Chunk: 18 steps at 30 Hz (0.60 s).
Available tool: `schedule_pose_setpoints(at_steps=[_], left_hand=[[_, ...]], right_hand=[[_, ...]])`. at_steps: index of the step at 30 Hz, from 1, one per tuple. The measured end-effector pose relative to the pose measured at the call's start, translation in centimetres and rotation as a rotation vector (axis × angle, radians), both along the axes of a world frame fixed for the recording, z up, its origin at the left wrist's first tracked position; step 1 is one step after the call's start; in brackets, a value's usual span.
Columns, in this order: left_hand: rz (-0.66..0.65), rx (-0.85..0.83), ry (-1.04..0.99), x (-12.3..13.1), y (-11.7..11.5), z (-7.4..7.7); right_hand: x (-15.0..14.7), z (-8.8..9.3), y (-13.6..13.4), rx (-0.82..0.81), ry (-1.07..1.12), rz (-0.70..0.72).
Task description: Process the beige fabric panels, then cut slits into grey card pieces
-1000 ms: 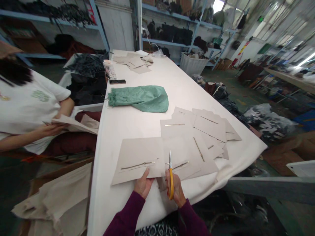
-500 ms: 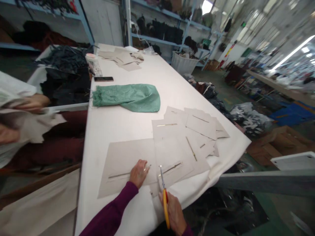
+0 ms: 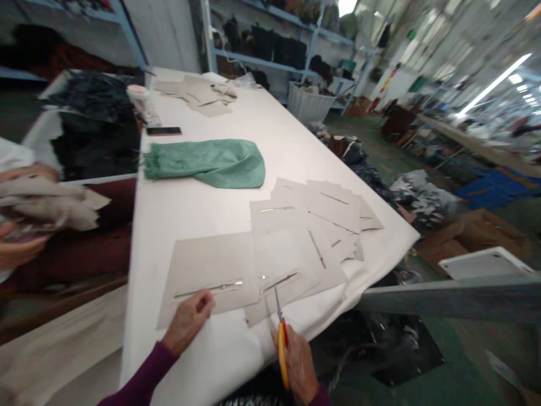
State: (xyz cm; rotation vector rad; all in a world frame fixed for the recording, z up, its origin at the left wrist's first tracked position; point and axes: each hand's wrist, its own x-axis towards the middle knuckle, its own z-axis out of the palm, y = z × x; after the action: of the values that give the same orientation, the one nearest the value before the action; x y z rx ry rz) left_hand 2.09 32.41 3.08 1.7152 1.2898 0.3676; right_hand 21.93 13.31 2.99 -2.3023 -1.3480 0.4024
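My left hand (image 3: 190,320) is closed, thumb and fingertips pressed together, over the near edge of a beige fabric panel (image 3: 198,254). Whatever it pinches is too small to make out. Just above those fingers runs a zipper (image 3: 228,286) set in the panel, its metal parts shining at the right end. My right hand (image 3: 301,361) grips scissors (image 3: 282,338) with yellow and red handles, blades pointing away from me. The scissor tips lie close to the zipper (image 3: 281,282) of another beige panel (image 3: 274,248). More zippered panels (image 3: 333,208) overlap toward the right.
A green cloth sleeve (image 3: 207,162) lies across the white table (image 3: 169,211), with a phone (image 3: 164,131) and a cup (image 3: 142,104) behind it. More beige pieces (image 3: 198,93) rest at the far end. At left, another person's hands (image 3: 21,248) hold crumpled beige fabric (image 3: 51,203).
My left hand has moved left and toward me, uncovering the zipper's right end. My right hand still holds the scissors, almost in place. The view has shifted slightly; the other person's fabric is more bunched.
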Motion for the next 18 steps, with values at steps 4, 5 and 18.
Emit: schedule_pose_setpoints(at_steps=[4, 5, 18], left_hand=[[-0.508, -0.246, 0.13, -3.8, -9.4, -0.5], [-0.455, -0.22, 0.098, -3.8, -10.2, -1.0], [-0.408, 0.601, 0.423, 2.5, 1.1, -7.2]], right_hand=[[0.4, 0.7, 0.6, -0.032, 0.075, 0.077], [0.4, 0.8, 0.6, -0.025, 0.07, 0.102], [-1.6, 1.3, 1.6, -0.237, 0.014, 0.246]])
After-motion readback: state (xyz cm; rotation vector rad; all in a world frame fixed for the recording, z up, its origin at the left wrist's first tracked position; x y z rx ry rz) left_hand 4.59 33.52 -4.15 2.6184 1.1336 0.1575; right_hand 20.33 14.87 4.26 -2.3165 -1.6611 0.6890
